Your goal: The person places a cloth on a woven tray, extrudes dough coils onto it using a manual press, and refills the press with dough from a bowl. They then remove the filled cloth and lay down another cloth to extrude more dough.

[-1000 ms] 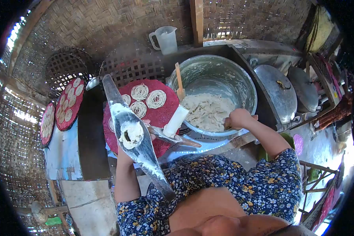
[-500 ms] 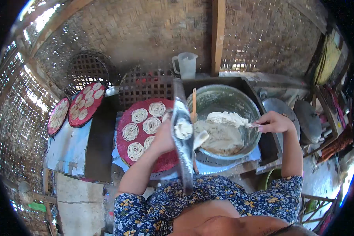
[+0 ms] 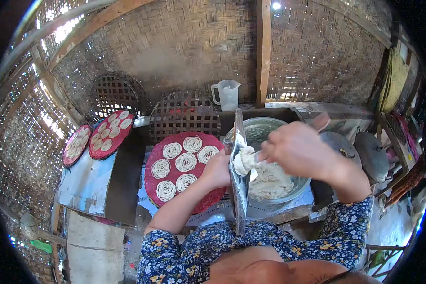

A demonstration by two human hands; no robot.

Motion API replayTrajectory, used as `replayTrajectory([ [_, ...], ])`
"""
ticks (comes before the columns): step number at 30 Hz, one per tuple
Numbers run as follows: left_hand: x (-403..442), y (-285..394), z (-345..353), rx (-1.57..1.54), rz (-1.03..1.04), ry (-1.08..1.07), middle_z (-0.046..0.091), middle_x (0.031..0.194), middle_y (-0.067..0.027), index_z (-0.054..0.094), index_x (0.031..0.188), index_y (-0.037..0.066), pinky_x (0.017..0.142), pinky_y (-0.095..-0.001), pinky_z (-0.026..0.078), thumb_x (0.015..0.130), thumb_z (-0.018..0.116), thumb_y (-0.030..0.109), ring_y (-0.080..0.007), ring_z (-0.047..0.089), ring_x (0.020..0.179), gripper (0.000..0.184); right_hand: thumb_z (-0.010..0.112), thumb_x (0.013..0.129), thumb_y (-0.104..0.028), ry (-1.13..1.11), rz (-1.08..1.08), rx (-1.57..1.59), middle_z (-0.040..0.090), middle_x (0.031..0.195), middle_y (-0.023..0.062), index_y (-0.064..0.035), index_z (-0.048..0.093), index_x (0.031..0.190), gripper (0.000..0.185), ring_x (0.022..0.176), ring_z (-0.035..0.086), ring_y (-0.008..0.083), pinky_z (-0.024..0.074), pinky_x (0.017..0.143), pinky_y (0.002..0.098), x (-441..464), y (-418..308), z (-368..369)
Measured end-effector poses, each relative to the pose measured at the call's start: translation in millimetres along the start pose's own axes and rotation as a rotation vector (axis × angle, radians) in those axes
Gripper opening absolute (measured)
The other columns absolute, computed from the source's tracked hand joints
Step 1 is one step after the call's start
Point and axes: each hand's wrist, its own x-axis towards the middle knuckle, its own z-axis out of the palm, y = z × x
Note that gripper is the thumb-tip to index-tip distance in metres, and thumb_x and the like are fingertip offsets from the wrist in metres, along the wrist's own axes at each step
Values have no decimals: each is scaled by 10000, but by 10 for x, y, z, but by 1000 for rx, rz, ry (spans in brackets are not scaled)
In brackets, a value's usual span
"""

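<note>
My left hand [image 3: 217, 169] is closed round a long, narrow wooden press [image 3: 241, 208], held on edge over the bowl's left side. White dough [image 3: 244, 161] sits in and over the hollow at the press's middle. My right hand [image 3: 296, 146], blurred by motion, grips a spatula [image 3: 322, 122] whose blurred handle end sticks out behind the fist. Its front end touches the dough at the press. Below both hands stands a large metal bowl [image 3: 304, 187] with more pale dough [image 3: 272, 182] inside, partly hidden by my right arm. A round red tray [image 3: 154, 158] lies beside my left hand, bearing several coiled dough rounds [image 3: 185, 162].
Two more red trays [image 3: 119, 150] with dough rounds lean at the left. An open-weave basket tray [image 3: 184, 116] stands behind the near tray. A plastic jug [image 3: 228, 95] is at the back, against the woven wall [image 3: 199, 47]. Dark lidded pots [image 3: 370, 156] stand at the right.
My right hand has moved left from the bowl's right rim, bringing a scoop of dough onto the press. My left hand still holds the press, slightly further right. The view has tilted upward.
</note>
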Motion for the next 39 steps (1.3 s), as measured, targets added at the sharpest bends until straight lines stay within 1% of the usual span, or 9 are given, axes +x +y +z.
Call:
replayTrajectory([
  [5,-4,-135,-28,-62,-133,69,579,1020,-187,648,967,99,817,-389,451,655,671,417,-330,572,927,446,553,716,-148,295,-301,-594,422,635,-20,-6,577,903,236,569,432,86,287,480,231,-9,-348,269],
  [7,35,-386,53,-81,-123,56,573,1029,-201,650,952,93,813,-393,450,657,670,397,-331,570,930,424,571,708,-126,295,-284,-531,440,642,-16,-25,578,903,220,561,452,98,314,463,245,-77,-277,281],
  [12,73,-595,-38,-96,-61,160,616,779,-225,645,873,50,714,-445,473,653,654,296,-385,597,760,330,648,651,-153,503,23,-279,450,598,-5,-79,586,829,202,527,484,148,373,463,291,-359,24,-109],
  [16,85,-545,22,20,-72,134,604,896,-224,641,910,66,759,-434,461,655,653,332,-371,584,846,369,663,645,-168,566,92,-201,455,600,11,-104,586,795,180,526,499,176,392,461,308,-312,112,-132],
  [20,99,-475,35,26,-57,56,577,970,-213,625,1002,104,802,-422,447,675,633,366,-369,560,897,418,647,649,-183,438,18,-173,440,596,7,-106,569,779,169,545,512,184,409,484,316,-324,97,-85],
  [31,70,-325,48,116,-114,35,580,975,-206,631,980,100,802,-430,443,690,610,386,-368,565,894,408,533,726,-160,303,-139,-231,468,667,-10,-88,532,877,167,628,521,150,399,547,288,-122,-147,302],
  [35,84,-459,-121,22,-113,105,619,930,-188,626,992,99,767,-422,465,702,607,369,-352,591,869,396,670,676,-174,507,137,-87,527,614,10,-74,604,800,173,558,548,163,414,488,303,-421,-9,78],
  [38,87,-449,-130,-107,-48,177,632,919,-174,619,1005,102,744,-408,478,716,607,343,-344,600,864,377,727,650,-160,747,414,132,581,611,43,-60,636,784,189,540,573,184,443,485,316,-417,-60,440],
  [39,113,-417,-91,-101,-7,196,631,928,-170,614,1014,105,741,-402,480,723,609,328,-344,599,870,367,720,670,-124,831,552,364,609,644,68,-53,645,797,163,545,583,196,464,508,307,-324,-177,624],
])
